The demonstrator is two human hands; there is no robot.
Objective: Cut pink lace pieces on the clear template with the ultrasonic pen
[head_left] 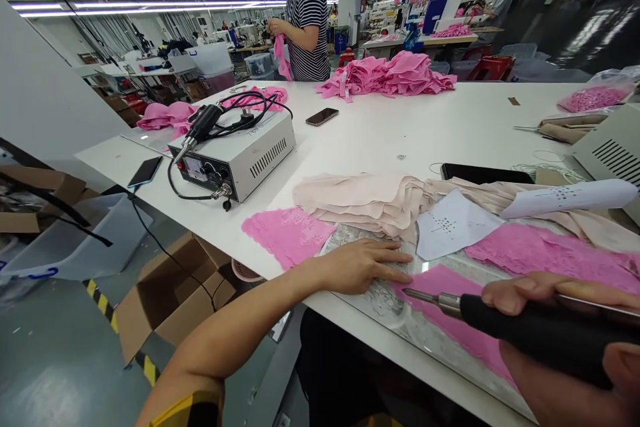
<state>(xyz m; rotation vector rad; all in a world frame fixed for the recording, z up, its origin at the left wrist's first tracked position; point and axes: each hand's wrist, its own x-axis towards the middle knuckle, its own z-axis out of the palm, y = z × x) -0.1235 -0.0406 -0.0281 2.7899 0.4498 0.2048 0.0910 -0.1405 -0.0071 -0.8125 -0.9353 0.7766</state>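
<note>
My left hand (367,265) lies flat with its fingers spread on a clear, textured sheet (387,303) at the table's front edge. Its fingertips touch the left end of a pink fabric piece (460,317). At the lower right, my right hand (565,340) is wrapped round a black handheld tool (530,330) with a metal tip. That tip points left, at the pink fabric close to my left fingers. Behind my hands lie a white paper pattern with small holes (450,223), another pink lace piece (287,235) and stacked beige fabric (363,203).
A grey control box (250,153) with a second black tool and cable stands at the left. Phones (323,117) lie on the white table (380,140). Pink garments (390,75) are heaped at the far edge. A person in a striped shirt (309,23) stands behind, holding pink fabric.
</note>
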